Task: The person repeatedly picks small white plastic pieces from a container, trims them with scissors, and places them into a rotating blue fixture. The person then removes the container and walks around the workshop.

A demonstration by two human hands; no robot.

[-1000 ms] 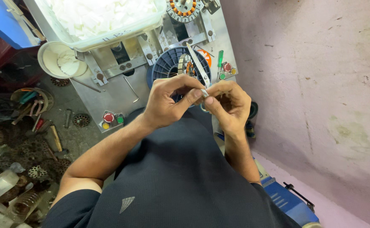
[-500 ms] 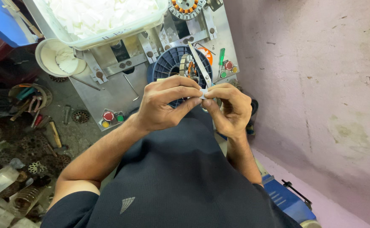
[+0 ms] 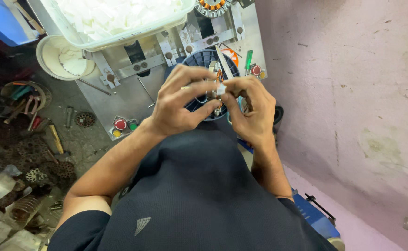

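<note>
We are looking down over our own dark shirt (image 3: 185, 204) at both hands, raised together above the metal counter (image 3: 120, 100). Our left hand (image 3: 180, 104) is curling its fingers inward, the grip pressed together on a small white piece (image 3: 221, 89) with thin copper-coloured wire (image 3: 219, 76) at it. Our right hand (image 3: 250, 109) is meeting it from the other side, thumb and forefinger pinching the same white piece, so the two hands are touching at the fingertips. The piece is sitting between the hands, held in the air just above a round dark blue part (image 3: 204, 60) lying on the counter; how the wire is running through the piece is too small for us to tell.

Beside the blue part, toward the pink wall (image 3: 353, 93), a screwdriver with a green handle (image 3: 248, 59) is lying near a small red button (image 3: 256, 70). Near our left wrist, at the counter's edge, a red button (image 3: 120, 124) is sitting with a yellow (image 3: 115, 133) and a green one (image 3: 133, 126) just beside it. At the far end a white tray (image 3: 120, 18) full of white scraps is resting on the counter, and a white bowl (image 3: 64, 58) is standing next to it. A wound stator with copper coils (image 3: 212, 5) is showing at the top edge. On the floor to our left, rusty gears and hand tools (image 3: 32, 139) are lying in a heap.
</note>
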